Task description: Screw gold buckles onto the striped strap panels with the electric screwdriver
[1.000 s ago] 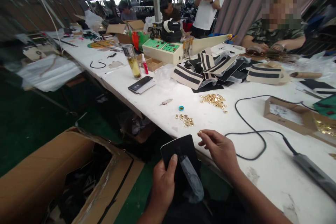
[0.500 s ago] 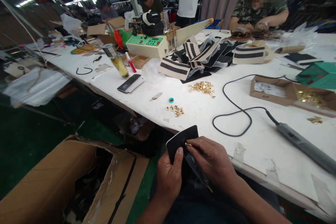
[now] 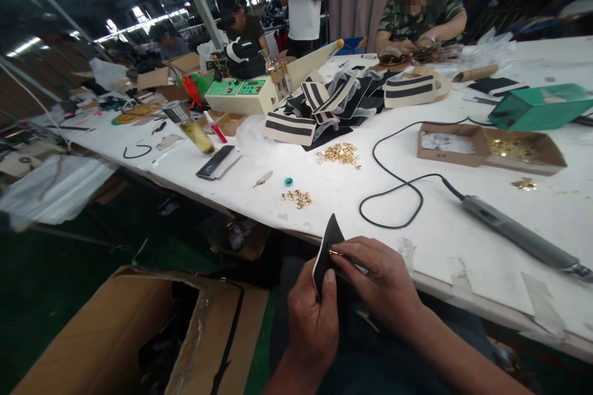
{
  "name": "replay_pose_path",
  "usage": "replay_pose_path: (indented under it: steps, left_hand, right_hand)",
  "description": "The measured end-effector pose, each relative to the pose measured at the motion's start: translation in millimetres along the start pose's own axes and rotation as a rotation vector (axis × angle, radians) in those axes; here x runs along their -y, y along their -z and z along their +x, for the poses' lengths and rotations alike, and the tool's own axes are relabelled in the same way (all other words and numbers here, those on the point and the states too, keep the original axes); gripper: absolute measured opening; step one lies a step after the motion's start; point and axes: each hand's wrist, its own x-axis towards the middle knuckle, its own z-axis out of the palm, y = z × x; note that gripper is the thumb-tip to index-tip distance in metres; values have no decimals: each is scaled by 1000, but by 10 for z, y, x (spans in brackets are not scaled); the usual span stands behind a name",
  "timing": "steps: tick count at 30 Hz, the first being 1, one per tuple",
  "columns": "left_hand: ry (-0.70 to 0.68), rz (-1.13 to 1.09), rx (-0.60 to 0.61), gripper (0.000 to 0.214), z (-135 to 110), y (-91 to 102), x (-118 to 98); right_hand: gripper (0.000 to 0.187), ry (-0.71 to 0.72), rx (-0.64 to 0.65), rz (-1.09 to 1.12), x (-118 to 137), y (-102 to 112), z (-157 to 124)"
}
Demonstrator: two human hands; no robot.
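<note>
My left hand (image 3: 315, 311) grips a black panel (image 3: 330, 241) with a pale edge, thumb on its dark face. The panel stands steeply tilted in front of the table edge. Against that dark face, my right hand (image 3: 377, 271) pinches a small gold metal fitting (image 3: 334, 252) between thumb and fingertips. How far the fitting goes into the panel is hidden. On the table beyond lie a small group of gold ring-like fittings (image 3: 301, 199), a blue ring-shaped item (image 3: 289, 182) and a larger heap of gold fittings (image 3: 339, 153).
A grey pen-shaped tool (image 3: 519, 231) with a looping black cord lies right. Cardboard trays (image 3: 451, 160), a green box (image 3: 540, 108), striped pieces (image 3: 290, 128) and a cream machine (image 3: 245, 95) stand behind. An open carton (image 3: 106, 333) sits at lower left. Several people are beyond the table.
The panel has turned more edge-on in my left hand. My right hand keeps its pinch on the gold fitting. The camera view has swung slightly, shifting the table leftward.
</note>
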Motion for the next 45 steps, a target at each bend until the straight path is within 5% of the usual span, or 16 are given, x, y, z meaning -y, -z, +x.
replay_pose_path:
  steps: [7, 18, 24, 28, 32, 34, 40, 45]
  left_hand:
    - [-35, 9, 61, 31, -19, -44, -88]
    - [-110, -39, 218, 68, -32, 56, -260]
    - [-108, -76, 261, 71, -45, 16, -327]
    - [-12, -12, 252, 47, 139, -11, -286]
    - [65, -34, 40, 19, 473, -136, -128]
    - [171, -206, 18, 28, 610, -216, -51]
    - [566, -718, 236, 93, 801, -334, 44]
    - [612, -696, 291, 81, 931, -374, 136]
  right_hand:
    - [5, 6, -207, -98, 53, 44, -70]
    - [66, 18, 45, -46, 163, 132, -294]
    - [19, -280, -32, 19, 117, 110, -213]
    - [28, -493, 30, 324, 18, 233, -114]
    - [40, -711, 78, 528, -83, 328, -57]
    - [45, -784, 88, 601, -134, 326, -47]
    - [41, -893, 97, 613, -305, 276, -38]
    - [37, -908, 154, 552, -392, 318, 28]
